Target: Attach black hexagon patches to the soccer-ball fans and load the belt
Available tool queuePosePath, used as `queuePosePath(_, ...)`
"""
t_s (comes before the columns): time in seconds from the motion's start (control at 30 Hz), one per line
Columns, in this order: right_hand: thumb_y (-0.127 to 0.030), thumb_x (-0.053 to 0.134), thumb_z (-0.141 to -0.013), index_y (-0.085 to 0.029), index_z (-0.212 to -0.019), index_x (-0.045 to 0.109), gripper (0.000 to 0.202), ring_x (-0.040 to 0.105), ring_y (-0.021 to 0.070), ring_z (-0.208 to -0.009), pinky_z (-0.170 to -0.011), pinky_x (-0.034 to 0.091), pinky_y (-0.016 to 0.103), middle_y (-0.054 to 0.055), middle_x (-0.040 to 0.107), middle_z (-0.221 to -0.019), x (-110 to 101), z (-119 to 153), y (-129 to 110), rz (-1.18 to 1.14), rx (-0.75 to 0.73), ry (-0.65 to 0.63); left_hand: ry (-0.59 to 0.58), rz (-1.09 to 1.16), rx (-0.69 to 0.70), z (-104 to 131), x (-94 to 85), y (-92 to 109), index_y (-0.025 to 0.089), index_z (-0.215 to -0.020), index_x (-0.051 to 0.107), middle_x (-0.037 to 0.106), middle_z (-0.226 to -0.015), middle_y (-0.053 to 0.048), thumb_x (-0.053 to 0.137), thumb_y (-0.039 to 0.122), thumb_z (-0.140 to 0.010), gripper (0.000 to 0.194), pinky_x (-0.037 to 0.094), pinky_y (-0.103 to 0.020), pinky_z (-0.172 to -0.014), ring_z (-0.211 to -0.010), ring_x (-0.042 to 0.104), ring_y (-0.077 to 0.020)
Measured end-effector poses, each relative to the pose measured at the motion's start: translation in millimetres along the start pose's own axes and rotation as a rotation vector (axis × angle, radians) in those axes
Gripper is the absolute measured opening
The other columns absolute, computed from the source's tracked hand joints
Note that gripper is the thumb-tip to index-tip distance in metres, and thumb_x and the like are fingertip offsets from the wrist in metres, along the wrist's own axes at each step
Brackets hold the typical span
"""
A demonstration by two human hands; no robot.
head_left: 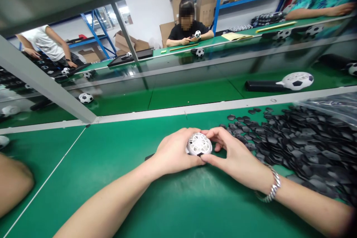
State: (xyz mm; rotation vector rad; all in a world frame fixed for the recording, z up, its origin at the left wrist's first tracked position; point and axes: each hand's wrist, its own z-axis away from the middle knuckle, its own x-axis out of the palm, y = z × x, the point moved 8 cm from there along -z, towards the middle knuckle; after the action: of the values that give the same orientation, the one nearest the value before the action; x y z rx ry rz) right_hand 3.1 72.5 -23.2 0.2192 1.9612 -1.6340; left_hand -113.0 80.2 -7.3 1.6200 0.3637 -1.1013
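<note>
Nearest to me are the two bare forearms (111, 200), reaching in over the green worktop (156, 204), a silver bracelet (272, 186) round the right wrist. They meet at a round white head (199, 144), patterned like a football with a latticed face turned up, which sits between the hands near the middle of the worktop. The left hand (174, 150) is wrapped round its left side, thumb along the near edge; the right hand (237, 154) has a narrow hold, thumb and forefinger at the rim, a gap showing inside the curl. A dark end (149, 157) pokes out past the left hand, though I can't tell whether it joins the head. It looks like hard plastic to me: light, stiff, probably a bit slippery on the curve. I'd take it by the solid rim and keep pressure off the thin ribs, which seem the likeliest part to crack. Beside the right arm lies a heap of flat black pieces (301, 148), a see-through bag (331, 106) just behind. Beyond the pale rail, a black-handled unit (295, 81) with a football head lies on its side, and a co-worker (189, 33) across the way holds another.
</note>
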Motion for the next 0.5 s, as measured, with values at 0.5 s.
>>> queuePosePath(0.5,-0.016,0.06,-0.075,-0.021,-0.071,0.053,0.01,0.053,0.0152,-0.065,-0.057,0.038,0.026,-0.002,0.056,-0.074,-4,3,13,0.447,0.013,-0.303,-0.053,-0.321,0.164,-1,-2.6,9,0.032,-0.127,0.04,0.057,-0.118,0.001,0.039,-0.001,-0.068,0.067,0.027,-0.049,-0.1,-0.11,0.046,-0.022)
